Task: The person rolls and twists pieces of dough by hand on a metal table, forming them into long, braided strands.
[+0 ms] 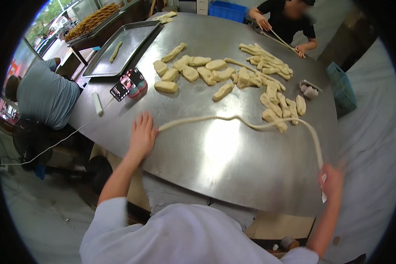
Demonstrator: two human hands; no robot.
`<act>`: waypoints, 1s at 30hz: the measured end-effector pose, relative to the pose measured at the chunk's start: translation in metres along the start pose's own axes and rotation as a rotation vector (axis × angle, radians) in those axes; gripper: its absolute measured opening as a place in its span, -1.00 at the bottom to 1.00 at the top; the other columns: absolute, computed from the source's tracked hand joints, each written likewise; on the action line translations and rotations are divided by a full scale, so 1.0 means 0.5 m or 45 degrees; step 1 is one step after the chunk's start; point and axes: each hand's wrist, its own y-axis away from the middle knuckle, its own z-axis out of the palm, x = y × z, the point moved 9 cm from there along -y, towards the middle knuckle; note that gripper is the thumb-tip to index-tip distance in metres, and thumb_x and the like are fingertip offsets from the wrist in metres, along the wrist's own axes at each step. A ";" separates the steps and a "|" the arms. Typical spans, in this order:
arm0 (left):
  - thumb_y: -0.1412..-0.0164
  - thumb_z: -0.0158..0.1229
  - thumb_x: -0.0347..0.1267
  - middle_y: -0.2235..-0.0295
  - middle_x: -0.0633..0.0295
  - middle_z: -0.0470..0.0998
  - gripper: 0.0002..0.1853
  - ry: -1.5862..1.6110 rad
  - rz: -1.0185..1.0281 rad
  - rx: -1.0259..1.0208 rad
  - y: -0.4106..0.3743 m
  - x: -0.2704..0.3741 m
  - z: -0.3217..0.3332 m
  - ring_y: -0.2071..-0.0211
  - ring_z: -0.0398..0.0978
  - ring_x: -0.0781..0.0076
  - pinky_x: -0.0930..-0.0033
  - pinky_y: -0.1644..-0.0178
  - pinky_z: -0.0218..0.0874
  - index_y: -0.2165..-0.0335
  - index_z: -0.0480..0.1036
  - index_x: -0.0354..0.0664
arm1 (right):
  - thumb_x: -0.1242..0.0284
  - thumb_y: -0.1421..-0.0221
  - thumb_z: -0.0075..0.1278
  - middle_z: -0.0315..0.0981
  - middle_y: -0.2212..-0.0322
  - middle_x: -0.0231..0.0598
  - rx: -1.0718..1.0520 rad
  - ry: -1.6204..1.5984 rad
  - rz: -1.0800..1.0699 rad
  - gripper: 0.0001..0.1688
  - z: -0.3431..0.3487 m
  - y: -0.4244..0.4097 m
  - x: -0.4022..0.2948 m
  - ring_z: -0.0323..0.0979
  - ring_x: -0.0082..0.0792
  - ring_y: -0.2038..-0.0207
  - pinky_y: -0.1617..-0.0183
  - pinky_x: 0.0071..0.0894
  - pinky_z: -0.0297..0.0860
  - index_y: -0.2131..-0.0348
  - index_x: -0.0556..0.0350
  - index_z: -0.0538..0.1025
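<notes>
A long, thin rope of pale dough point(203, 118) winds across the steel table point(181, 155) in front of me. Flat on the tabletop, my left hand point(143, 133) has its fingers stretched out. The rope's left end meets this hand at the thumb side; whether it runs under the palm is hidden. At the table's right edge my right hand point(331, 180), blurred, is closed around the other end, with the rope raised into it. A small white strip point(323, 188) shows by the right palm; I cannot tell what it is. Partway along, the rope crosses several dough pieces point(274, 120).
More dough lumps point(189, 73) and dough strips point(267, 61) lie farther back. A phone point(128, 84) stands at left near a metal tray point(135, 36) holding one dough twist point(116, 51). A co-worker point(283, 24) handles dough at the far right; another person point(46, 94) is at left.
</notes>
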 end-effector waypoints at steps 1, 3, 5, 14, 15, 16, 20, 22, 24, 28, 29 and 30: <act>-0.47 0.17 -0.22 -0.36 -0.27 0.37 -0.40 0.115 -0.092 -0.189 0.081 0.006 -0.002 -0.41 0.25 -0.40 -0.36 -0.49 0.03 -0.29 0.38 -0.43 | 0.29 -0.20 0.24 0.61 0.47 0.05 -0.038 0.120 -0.130 -0.77 0.025 0.076 -0.037 0.57 0.01 0.47 0.34 0.03 0.43 0.27 0.05 0.69; -0.34 0.23 -0.30 -0.14 -0.13 0.58 -0.56 0.050 0.198 -0.092 0.123 0.048 -0.071 -0.18 0.52 -0.17 -0.14 -0.33 0.31 -0.10 0.51 -0.31 | 0.30 -0.17 0.27 0.65 0.44 -0.01 -0.074 -0.226 -0.428 -0.72 -0.097 0.081 -0.135 0.62 -0.02 0.40 0.28 -0.01 0.47 0.17 0.06 0.67; -0.25 0.27 -0.34 0.00 0.00 0.68 -0.67 0.222 0.478 -0.247 0.157 0.069 -0.134 -0.01 0.65 -0.01 0.00 -0.19 0.46 0.04 0.58 -0.24 | 0.33 -0.21 0.26 0.65 0.37 -0.11 0.024 -0.751 -0.505 -0.68 -0.198 0.109 -0.108 0.64 -0.15 0.29 0.20 -0.12 0.49 0.09 0.06 0.65; -0.10 0.47 -0.38 0.34 0.25 0.70 -0.75 0.111 -0.220 0.135 0.119 -0.458 -0.074 0.27 0.61 0.12 0.12 0.15 0.48 0.18 0.77 0.00 | 0.17 -0.55 -0.03 0.65 -0.05 -0.10 -0.078 0.135 0.663 -0.49 0.162 0.302 0.778 0.58 -0.18 -0.07 -0.23 -0.11 0.46 -0.17 0.21 0.58; -0.08 0.48 -0.38 0.33 0.26 0.70 -0.74 -0.078 -0.114 0.086 0.089 -0.432 -0.078 0.24 0.61 0.13 0.12 0.16 0.47 0.19 0.78 0.02 | 0.16 -0.55 -0.02 0.64 -0.09 -0.07 -0.057 0.042 0.706 -0.47 0.169 0.373 0.770 0.57 -0.15 -0.11 -0.26 -0.10 0.45 -0.19 0.23 0.57; -0.13 0.46 -0.33 0.37 0.26 0.66 -0.78 -0.191 0.009 0.154 0.050 -0.361 -0.139 0.23 0.59 0.11 0.09 0.14 0.45 0.20 0.77 0.03 | 0.16 -0.56 -0.02 0.63 -0.14 -0.03 -0.081 -0.088 0.684 -0.45 0.198 0.363 0.685 0.55 -0.12 -0.14 -0.29 -0.09 0.43 -0.22 0.24 0.56; -0.25 0.39 -0.32 0.28 0.26 0.70 -0.88 0.108 -0.112 0.519 -0.142 -0.219 -0.139 0.19 0.60 0.09 0.03 0.06 0.38 0.25 0.73 -0.06 | 0.22 -0.57 -0.03 0.63 0.15 -0.07 0.523 -0.757 0.453 -0.59 -0.041 -0.020 0.373 0.45 -0.21 0.14 -0.10 -0.27 0.41 0.04 0.23 0.60; -0.30 0.37 -0.28 0.20 0.17 0.76 -0.84 0.157 -0.074 0.289 -0.102 -0.243 0.018 0.15 0.66 0.05 -0.05 0.03 0.39 0.25 0.72 -0.12 | 0.25 -0.53 0.00 0.61 0.20 0.00 0.210 -0.553 0.446 -0.65 0.021 -0.004 0.289 0.45 -0.19 0.19 -0.03 -0.27 0.42 0.05 0.19 0.60; -0.35 0.34 -0.27 0.21 0.09 0.75 -0.82 0.335 0.280 0.342 -0.047 -0.117 -0.017 0.18 0.65 -0.03 -0.07 0.02 0.41 0.25 0.71 -0.14 | 0.29 -0.50 0.02 0.58 0.26 0.09 -0.049 -0.293 0.032 -0.69 0.060 0.068 0.166 0.46 -0.12 0.26 0.07 -0.20 0.42 0.05 0.17 0.59; -0.41 0.27 -0.25 0.13 -0.03 0.71 -0.73 0.405 -0.343 0.120 -0.081 -0.134 0.028 0.20 0.66 -0.10 -0.02 -0.03 0.45 0.03 0.68 -0.12 | 0.30 -0.45 0.02 0.58 0.24 0.26 -0.453 -0.319 0.331 -0.69 0.054 0.012 0.075 0.57 0.11 0.25 0.08 -0.01 0.47 0.13 0.19 0.63; -0.43 0.24 -0.21 0.07 -0.09 0.70 -0.62 0.483 -0.378 0.166 -0.114 -0.121 0.022 0.11 0.66 -0.13 -0.11 -0.09 0.43 -0.09 0.62 -0.13 | 0.30 -0.45 0.02 0.58 0.23 0.26 -0.237 -0.345 0.344 -0.69 0.025 -0.001 0.078 0.58 0.13 0.23 0.06 0.00 0.48 0.14 0.19 0.63; -0.43 0.23 -0.21 0.01 -0.13 0.68 -0.60 0.226 -0.206 0.248 -0.109 -0.090 0.009 0.05 0.64 -0.17 -0.19 -0.14 0.39 -0.12 0.61 -0.15 | 0.31 -0.44 0.02 0.59 0.22 0.26 -0.016 -0.374 0.357 -0.69 0.006 -0.013 0.096 0.59 0.14 0.21 0.05 0.00 0.49 0.15 0.19 0.64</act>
